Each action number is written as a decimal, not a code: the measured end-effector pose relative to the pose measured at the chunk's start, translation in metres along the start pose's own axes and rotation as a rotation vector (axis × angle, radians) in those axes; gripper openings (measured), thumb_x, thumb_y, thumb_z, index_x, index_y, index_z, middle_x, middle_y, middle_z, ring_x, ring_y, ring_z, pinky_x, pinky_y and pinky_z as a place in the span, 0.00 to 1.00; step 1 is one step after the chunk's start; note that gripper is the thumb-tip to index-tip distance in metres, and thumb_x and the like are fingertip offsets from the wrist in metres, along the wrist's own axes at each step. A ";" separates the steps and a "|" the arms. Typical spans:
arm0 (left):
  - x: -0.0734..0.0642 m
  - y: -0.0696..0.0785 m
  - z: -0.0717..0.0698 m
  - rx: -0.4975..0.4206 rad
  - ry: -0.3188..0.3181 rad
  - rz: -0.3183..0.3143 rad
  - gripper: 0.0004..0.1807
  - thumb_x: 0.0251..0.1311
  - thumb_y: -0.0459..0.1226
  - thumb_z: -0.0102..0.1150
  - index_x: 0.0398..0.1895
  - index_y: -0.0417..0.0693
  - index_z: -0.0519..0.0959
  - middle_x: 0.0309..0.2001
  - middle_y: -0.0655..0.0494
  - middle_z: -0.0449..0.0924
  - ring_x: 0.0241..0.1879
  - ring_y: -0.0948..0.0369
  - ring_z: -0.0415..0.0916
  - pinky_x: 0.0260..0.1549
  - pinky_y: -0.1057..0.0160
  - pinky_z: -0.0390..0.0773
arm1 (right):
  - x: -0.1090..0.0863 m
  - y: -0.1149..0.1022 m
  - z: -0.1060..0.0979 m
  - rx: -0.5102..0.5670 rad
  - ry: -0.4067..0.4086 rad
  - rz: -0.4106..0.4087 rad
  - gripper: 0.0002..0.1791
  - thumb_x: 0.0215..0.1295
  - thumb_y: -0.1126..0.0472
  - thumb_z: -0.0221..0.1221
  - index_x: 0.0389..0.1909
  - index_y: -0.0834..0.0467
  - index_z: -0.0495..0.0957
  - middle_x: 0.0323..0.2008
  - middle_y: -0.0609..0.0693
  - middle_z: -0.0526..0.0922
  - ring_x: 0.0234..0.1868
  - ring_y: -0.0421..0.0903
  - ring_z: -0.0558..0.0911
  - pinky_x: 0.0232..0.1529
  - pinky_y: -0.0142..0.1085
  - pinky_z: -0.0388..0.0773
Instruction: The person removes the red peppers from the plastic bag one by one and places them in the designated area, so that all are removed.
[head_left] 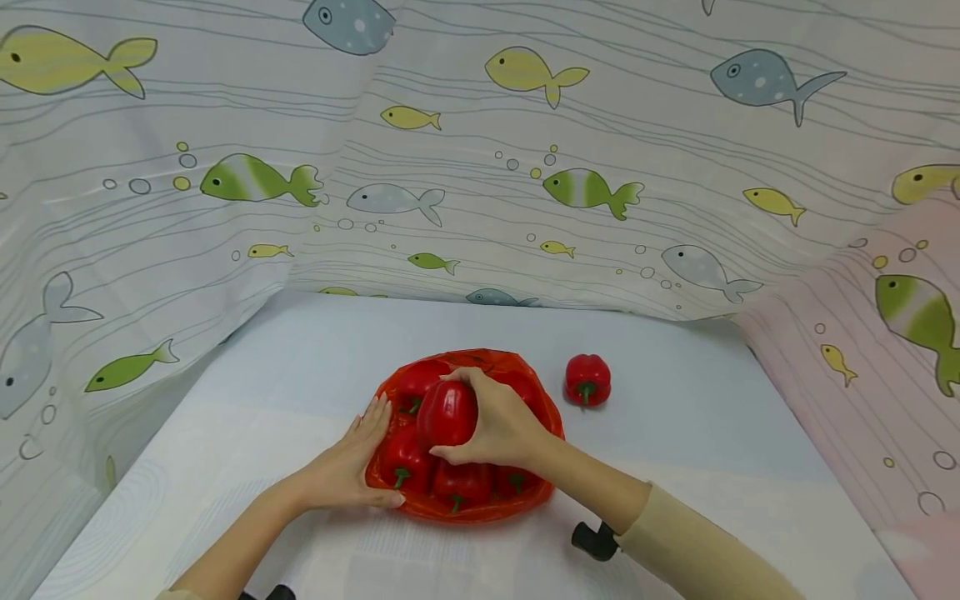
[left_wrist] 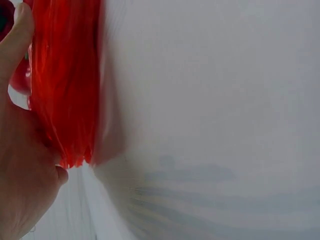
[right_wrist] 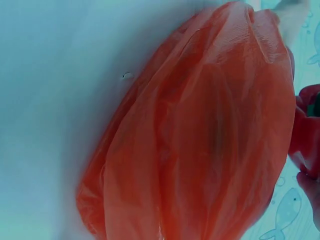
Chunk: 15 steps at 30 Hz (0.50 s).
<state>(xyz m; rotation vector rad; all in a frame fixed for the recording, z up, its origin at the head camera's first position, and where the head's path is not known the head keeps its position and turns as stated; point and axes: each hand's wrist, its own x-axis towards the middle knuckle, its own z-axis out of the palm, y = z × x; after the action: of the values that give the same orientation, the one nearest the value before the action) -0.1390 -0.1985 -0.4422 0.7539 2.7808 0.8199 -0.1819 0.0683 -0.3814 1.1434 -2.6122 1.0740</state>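
Observation:
An orange-red plastic bag stands on the table with its mouth spread wide, and several red bell peppers with green stems lie inside. Above them my right hand grips one red bell pepper, thumb on the near side and fingers over the far side. That pepper shows at the right edge of the right wrist view, beyond the bag. My left hand rests along the bag's left side with fingers stretched out. In the left wrist view, this hand touches the bag's wall.
A single red bell pepper sits on the white table, to the right of the bag. A fish-patterned curtain hangs behind the table and along both sides.

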 end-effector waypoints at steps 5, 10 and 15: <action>0.000 0.000 0.001 -0.009 0.006 0.003 0.69 0.43 0.64 0.67 0.73 0.28 0.42 0.75 0.35 0.36 0.74 0.41 0.32 0.66 0.36 0.44 | -0.004 0.002 -0.007 0.018 0.040 -0.041 0.45 0.41 0.48 0.76 0.60 0.54 0.64 0.55 0.43 0.75 0.53 0.39 0.76 0.43 0.33 0.80; -0.001 -0.001 0.002 -0.024 0.004 0.004 0.69 0.43 0.63 0.68 0.73 0.28 0.41 0.75 0.35 0.34 0.73 0.41 0.31 0.66 0.36 0.42 | -0.008 0.003 -0.017 0.037 0.078 -0.043 0.44 0.40 0.48 0.76 0.59 0.53 0.65 0.56 0.39 0.75 0.52 0.36 0.76 0.42 0.32 0.80; 0.000 -0.001 0.002 -0.028 0.002 0.008 0.69 0.44 0.63 0.68 0.73 0.28 0.41 0.75 0.35 0.33 0.73 0.41 0.31 0.66 0.35 0.43 | -0.010 0.005 -0.028 0.067 0.105 -0.040 0.44 0.39 0.51 0.77 0.58 0.54 0.66 0.54 0.40 0.75 0.52 0.37 0.76 0.42 0.33 0.81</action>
<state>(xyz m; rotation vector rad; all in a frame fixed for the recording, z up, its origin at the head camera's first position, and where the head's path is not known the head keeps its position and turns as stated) -0.1387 -0.1981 -0.4444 0.7602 2.7644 0.8592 -0.1832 0.0948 -0.3674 1.1149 -2.4812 1.1882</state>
